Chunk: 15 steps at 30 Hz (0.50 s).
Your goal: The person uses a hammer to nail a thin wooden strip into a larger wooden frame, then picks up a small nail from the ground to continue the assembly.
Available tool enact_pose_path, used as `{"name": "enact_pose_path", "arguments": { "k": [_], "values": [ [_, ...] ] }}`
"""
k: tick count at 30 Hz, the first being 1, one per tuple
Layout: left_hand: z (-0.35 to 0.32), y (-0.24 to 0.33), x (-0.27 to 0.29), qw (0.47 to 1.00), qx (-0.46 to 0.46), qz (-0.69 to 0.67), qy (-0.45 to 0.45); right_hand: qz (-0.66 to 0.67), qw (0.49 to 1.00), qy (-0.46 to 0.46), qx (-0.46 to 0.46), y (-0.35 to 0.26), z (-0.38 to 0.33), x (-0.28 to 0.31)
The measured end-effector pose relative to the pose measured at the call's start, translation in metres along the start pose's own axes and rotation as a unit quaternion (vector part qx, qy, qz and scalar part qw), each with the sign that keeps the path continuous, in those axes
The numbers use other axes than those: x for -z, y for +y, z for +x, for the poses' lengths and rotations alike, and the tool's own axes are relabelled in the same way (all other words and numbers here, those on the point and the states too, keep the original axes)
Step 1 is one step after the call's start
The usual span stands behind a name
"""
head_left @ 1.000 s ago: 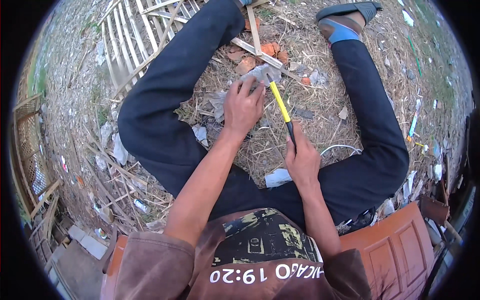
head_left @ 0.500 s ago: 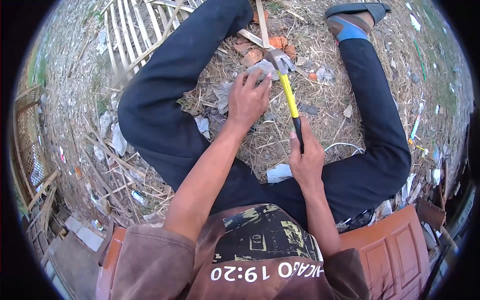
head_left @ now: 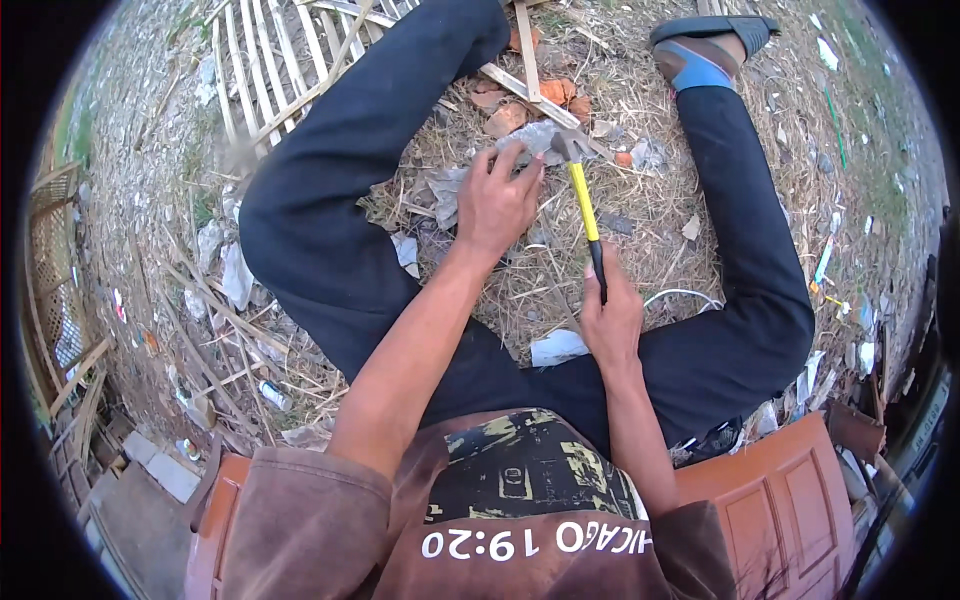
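Observation:
My right hand [head_left: 612, 312] is wrapped round the black grip of a claw hammer [head_left: 582, 200] with a yellow shaft. The hammer's head is at a grey stone slab [head_left: 540, 140] on the ground between my legs. At the near edge of that slab, my left hand [head_left: 497, 205] has bent, closed fingers; whatever they hold, if anything, is too small to make out. Just beyond the hammer head, a light wooden strip [head_left: 528, 60] meets a second, slanting strip [head_left: 515, 85]. Broken orange brick pieces [head_left: 555, 92] lie around them.
A frame of pale slats [head_left: 275, 60] lies beyond my left leg. My bent legs in dark trousers flank the work spot, a sandal [head_left: 720, 30] on the right foot. A brown panelled door [head_left: 780, 510] lies behind me at right. Straw and litter cover the ground.
The hammer head has come down and slightly right, onto the slab's side, away from the wooden strips' joint. My left hand stays almost where it was.

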<state>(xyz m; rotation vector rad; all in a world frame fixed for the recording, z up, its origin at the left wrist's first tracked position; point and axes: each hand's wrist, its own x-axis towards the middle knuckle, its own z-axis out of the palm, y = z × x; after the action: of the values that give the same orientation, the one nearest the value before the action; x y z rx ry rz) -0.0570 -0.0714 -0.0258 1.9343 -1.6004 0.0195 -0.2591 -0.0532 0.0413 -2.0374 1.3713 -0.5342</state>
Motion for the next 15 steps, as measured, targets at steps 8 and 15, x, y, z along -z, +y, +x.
{"name": "enact_pose_path", "arguments": {
  "k": [8, 15],
  "values": [
    [-0.001, 0.001, 0.000, 1.000, 0.001, 0.003, -0.009, 0.027, 0.999, 0.020, 0.002, -0.006, 0.000, 0.002],
    [-0.001, 0.002, -0.002, 1.000, 0.012, -0.005, -0.005, 0.029, 0.999, -0.016, -0.014, -0.007, 0.000, 0.000]
  ]
}}
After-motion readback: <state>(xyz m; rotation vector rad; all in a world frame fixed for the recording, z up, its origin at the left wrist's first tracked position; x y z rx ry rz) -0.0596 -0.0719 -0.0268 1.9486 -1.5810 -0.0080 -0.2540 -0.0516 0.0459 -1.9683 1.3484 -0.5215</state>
